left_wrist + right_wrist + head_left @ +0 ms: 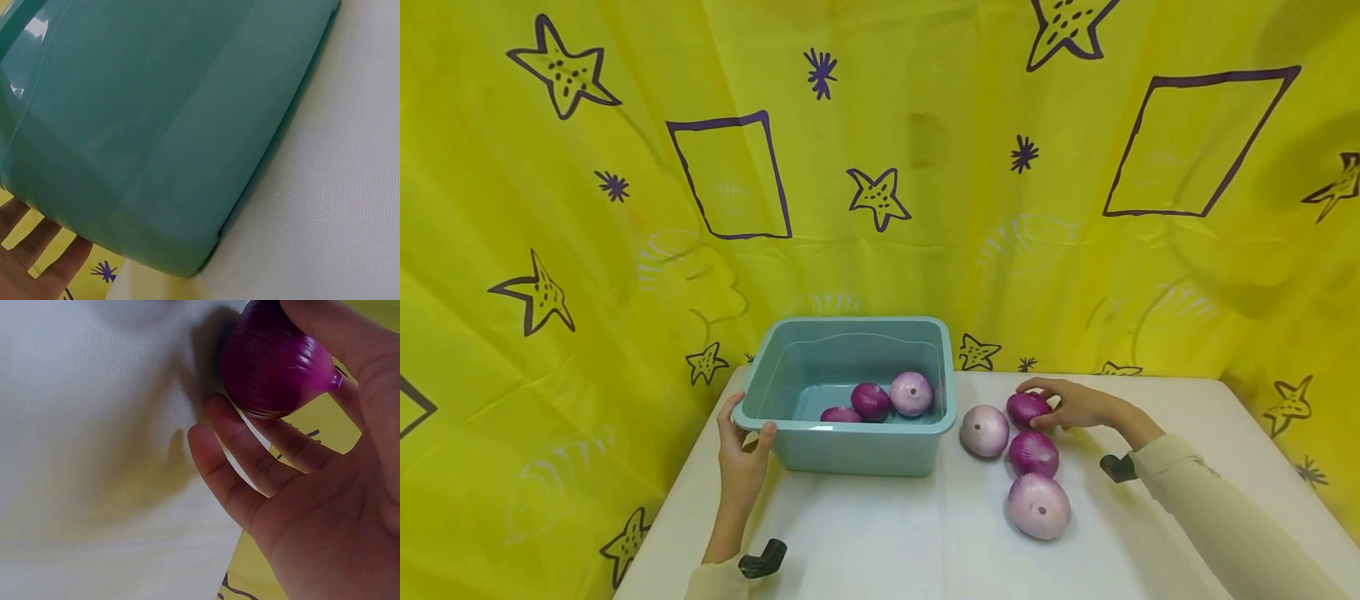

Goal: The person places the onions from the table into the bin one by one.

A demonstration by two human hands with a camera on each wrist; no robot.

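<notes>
With thumb and fingers, my left hand [741,467] grips the front left corner of a teal plastic tub [857,450]. In the left wrist view its fingers [59,259] lie along the tub's side wall. Three red onions show inside: a pale one [912,394], a dark purple one [870,402] and one [841,414] partly hidden by the rim. My right hand [1081,404] holds a dark purple onion [275,362] between thumb and fingers, at the far end of a group on the table. Whether that onion touches the cloth is unclear.
Beside the tub lie a pale onion [985,431], a dark purple onion [1034,453] and a larger pale onion [1039,507]. White cloth covers the table [865,533]. A yellow patterned curtain [925,275] hangs right behind it and along the left side.
</notes>
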